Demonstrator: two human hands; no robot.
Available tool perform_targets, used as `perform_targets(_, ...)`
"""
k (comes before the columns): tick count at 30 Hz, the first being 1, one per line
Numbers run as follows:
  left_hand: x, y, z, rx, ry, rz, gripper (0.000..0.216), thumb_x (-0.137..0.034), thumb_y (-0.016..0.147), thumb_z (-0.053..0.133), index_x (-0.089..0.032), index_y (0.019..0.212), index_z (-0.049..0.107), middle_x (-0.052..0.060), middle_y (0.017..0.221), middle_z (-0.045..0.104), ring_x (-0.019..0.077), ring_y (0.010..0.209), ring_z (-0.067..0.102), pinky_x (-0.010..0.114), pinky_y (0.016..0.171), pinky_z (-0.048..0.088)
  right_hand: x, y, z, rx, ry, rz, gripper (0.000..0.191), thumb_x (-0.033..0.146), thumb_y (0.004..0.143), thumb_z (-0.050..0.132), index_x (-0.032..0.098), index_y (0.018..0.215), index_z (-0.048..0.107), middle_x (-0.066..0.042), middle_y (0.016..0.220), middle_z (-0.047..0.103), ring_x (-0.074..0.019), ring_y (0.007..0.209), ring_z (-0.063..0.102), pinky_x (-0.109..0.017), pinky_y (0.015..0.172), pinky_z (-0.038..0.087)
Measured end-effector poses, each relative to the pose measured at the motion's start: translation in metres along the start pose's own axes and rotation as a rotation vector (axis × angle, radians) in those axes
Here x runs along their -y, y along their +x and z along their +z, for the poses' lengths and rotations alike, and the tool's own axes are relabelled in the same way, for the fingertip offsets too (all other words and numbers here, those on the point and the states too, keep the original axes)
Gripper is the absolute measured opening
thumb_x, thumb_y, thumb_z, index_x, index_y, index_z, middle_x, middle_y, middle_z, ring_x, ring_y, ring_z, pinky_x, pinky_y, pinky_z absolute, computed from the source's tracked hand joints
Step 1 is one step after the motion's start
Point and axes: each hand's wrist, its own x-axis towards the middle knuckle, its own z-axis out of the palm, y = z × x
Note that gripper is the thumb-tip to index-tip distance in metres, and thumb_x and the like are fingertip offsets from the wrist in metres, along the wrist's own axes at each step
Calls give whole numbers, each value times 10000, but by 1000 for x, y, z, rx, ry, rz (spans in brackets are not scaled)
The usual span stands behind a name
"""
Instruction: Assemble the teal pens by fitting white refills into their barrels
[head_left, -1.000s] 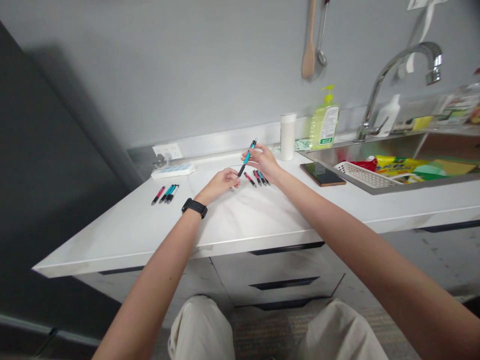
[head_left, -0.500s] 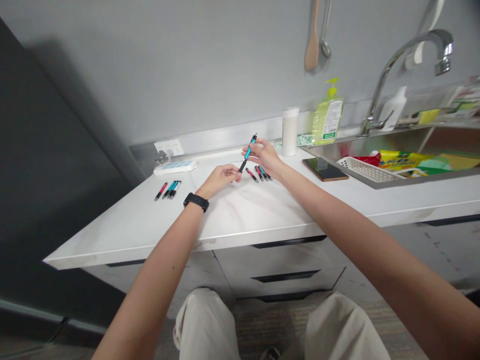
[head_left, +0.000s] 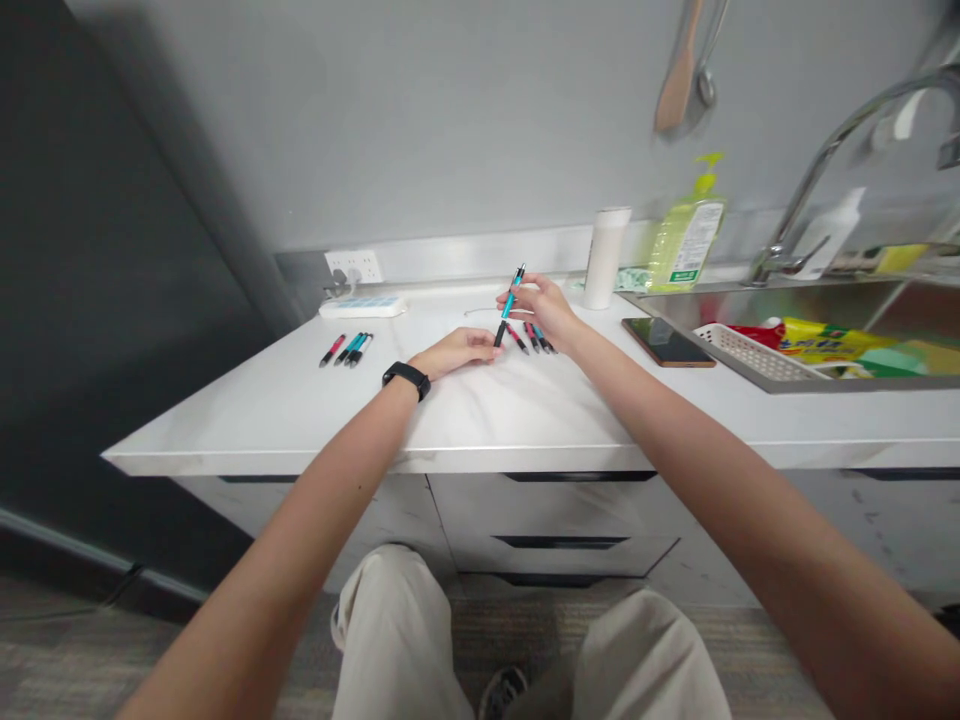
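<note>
Pinching the pen [head_left: 509, 305] by its blue upper barrel is the right hand [head_left: 549, 312]; the left hand [head_left: 461, 350] has its grip closed on the dark lower end. The pen slants over the middle of the bench [head_left: 300, 415], clicker end up; the two-ended hold probably steadies it, leaving most of the barrel uncovered.

Just beyond it, near the right hand, the right pens [head_left: 534, 339] lie on the bench, points towards the person. The left pens [head_left: 346, 350], red, blue and pale, lie well apart from these, side by side, seemingly lined up so that each can be picked out singly.

Farther out, a phone [head_left: 666, 342] lies flat beside the sink [head_left: 784, 386], perhaps set there to leave room for the hands. A white canister [head_left: 606, 258] stands behind it; its contents are hidden. The soap bottle [head_left: 686, 240] shows yellow-green liquid through its wall. In the sink are a white basket [head_left: 752, 352] and a yellow packet [head_left: 821, 338]; whether the packet is full, I cannot tell.
</note>
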Motion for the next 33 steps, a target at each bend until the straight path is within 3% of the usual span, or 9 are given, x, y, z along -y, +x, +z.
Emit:
perform_targets(5, -1, 2, 1, -37, -165, -46, 308, -269, 615, 776, -115, 826, 613, -11, 712, 581, 69, 641, 511, 239, 654, 371, -1, 5, -2, -42, -27, -24, 167, 175, 778, 567, 232, 839, 423, 28, 785, 662, -120, 739, 630, -361, 814, 509)
perform_targets(10, 2, 4, -5, 23, -178, -59, 307, -267, 609, 787, -106, 833, 652, 28, 775, 637, 94, 714, 558, 265, 738, 408, -5, 13, -7, -97, -71, -68, 188, 171, 714, 581, 236, 828, 447, 47, 790, 617, -114, 792, 602, -334, 820, 501)
perform_targets(18, 12, 4, -17, -1, -377, -49, 270, -189, 620, 784, -92, 840, 661, 38, 756, 649, 99, 720, 592, 293, 825, 432, -9, 14, -3, -55, -85, -113, 274, 236, 712, 627, 262, 917, 448, 47, 819, 619, -134, 856, 602, -332, 791, 507)
perform_targets(25, 13, 2, -18, 1, -394, -66, 302, -184, 622, 789, -112, 858, 615, 26, 764, 661, 120, 766, 629, 314, 850, 436, -11, 11, 0, -49, -107, -127, 336, 265, 696, 670, 262, 957, 458, 43, 823, 628, -141, 832, 611, -323, 752, 527)
perform_targets(33, 14, 4, -17, -22, -370, -44, 282, -141, 613, 784, -98, 853, 642, 46, 803, 679, 105, 765, 619, 320, 874, 427, -9, 18, -7, -124, -153, -232, 315, 376, 755, 635, 273, 1018, 495, 8, 910, 643, -172, 939, 612, -316, 747, 537)
